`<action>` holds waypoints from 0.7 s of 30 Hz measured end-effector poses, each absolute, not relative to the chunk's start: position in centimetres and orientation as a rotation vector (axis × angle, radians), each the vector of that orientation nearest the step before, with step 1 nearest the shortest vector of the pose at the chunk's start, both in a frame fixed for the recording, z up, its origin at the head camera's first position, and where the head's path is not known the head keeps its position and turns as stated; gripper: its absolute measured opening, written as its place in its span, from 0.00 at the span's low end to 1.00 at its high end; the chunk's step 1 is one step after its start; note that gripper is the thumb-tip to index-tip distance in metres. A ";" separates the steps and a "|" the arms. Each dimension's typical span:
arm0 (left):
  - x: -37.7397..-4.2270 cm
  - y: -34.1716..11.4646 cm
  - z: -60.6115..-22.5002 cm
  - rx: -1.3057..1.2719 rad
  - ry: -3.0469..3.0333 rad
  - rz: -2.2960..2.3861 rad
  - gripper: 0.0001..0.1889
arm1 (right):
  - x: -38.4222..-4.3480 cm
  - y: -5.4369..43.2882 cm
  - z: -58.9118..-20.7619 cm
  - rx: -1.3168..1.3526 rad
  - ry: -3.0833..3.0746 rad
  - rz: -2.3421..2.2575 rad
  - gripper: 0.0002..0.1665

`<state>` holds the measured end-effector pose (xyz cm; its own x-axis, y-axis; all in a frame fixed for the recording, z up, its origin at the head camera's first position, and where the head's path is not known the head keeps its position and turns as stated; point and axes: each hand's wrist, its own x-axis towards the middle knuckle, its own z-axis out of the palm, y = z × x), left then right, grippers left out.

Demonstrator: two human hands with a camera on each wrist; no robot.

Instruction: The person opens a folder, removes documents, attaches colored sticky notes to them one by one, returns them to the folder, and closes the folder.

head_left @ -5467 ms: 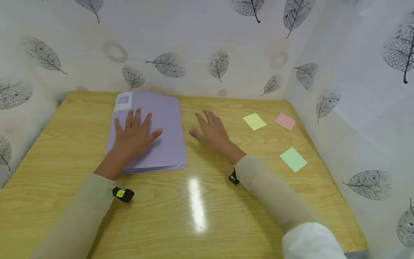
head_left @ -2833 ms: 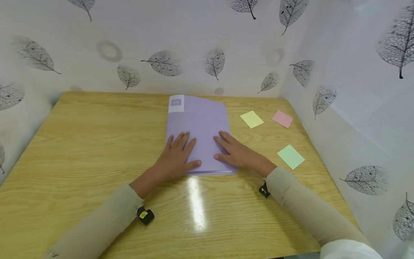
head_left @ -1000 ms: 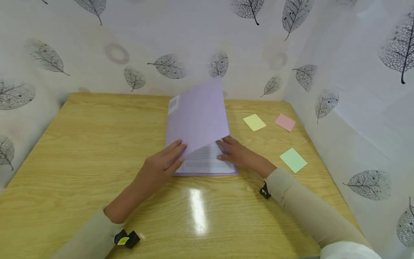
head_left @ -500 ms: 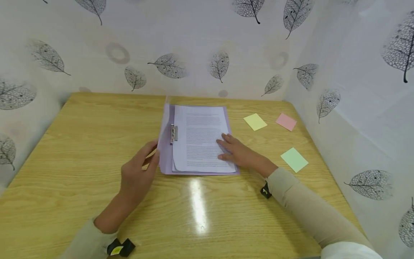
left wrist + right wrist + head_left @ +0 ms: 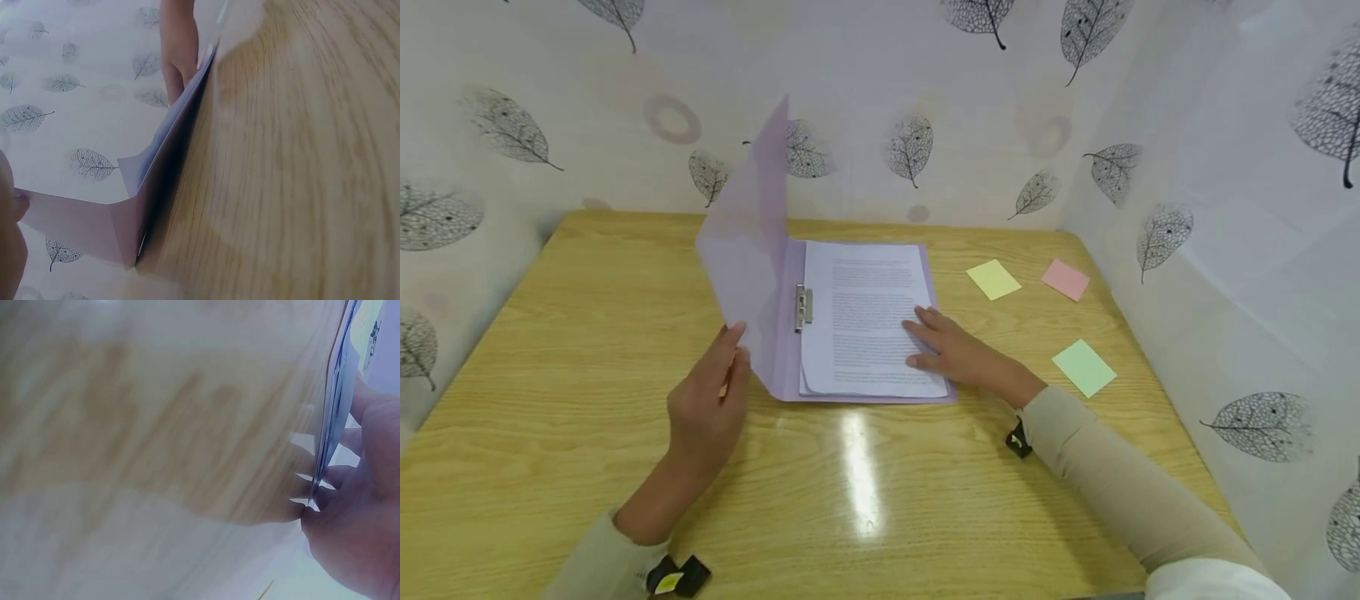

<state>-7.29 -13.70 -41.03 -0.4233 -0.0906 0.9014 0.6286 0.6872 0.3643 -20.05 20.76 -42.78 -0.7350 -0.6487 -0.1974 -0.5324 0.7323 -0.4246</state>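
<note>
A purple file folder point(image 5: 794, 367) lies on the table with its front cover point(image 5: 741, 242) raised and leaning to the left. My left hand point(image 5: 707, 408) pinches the lower edge of that cover between thumb and fingers; the left wrist view shows the cover point(image 5: 81, 225) standing up from the tabletop. Inside the folder is a stack of printed paper sheets point(image 5: 868, 325), beside a metal clip point(image 5: 803, 308) along the spine. With fingers spread, my right hand point(image 5: 955, 350) rests on the right side of the sheets. Its fingers point(image 5: 340, 477) reach over the folder's edge in the right wrist view.
To the right on the wooden table point(image 5: 550, 350) lie a yellow sticky note point(image 5: 993, 279), a pink one point(image 5: 1065, 279) and a green sticky note point(image 5: 1084, 367). A leaf-patterned wall covering point(image 5: 865, 67) borders the table at the back and sides.
The folder was slid from the left to the middle. Its cover was then lifted and swung leftward by my left hand, uncovering the sheets. The right hand has stayed on the right side lately.
</note>
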 end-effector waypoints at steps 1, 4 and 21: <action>-7.3 -13.8 -41.0 -0.418 -1.852 -0.844 0.15 | -20.1 20.8 -42.8 -0.916 2.604 -0.488 0.44; -7.1 -14.0 -40.9 -0.400 -1.876 -0.816 0.14 | -20.3 20.8 -43.0 -0.905 2.602 -0.493 0.44; -4.4 -17.8 -41.2 0.009 -1.975 -1.009 0.22 | -20.1 20.7 -42.6 -0.880 2.576 -0.507 0.43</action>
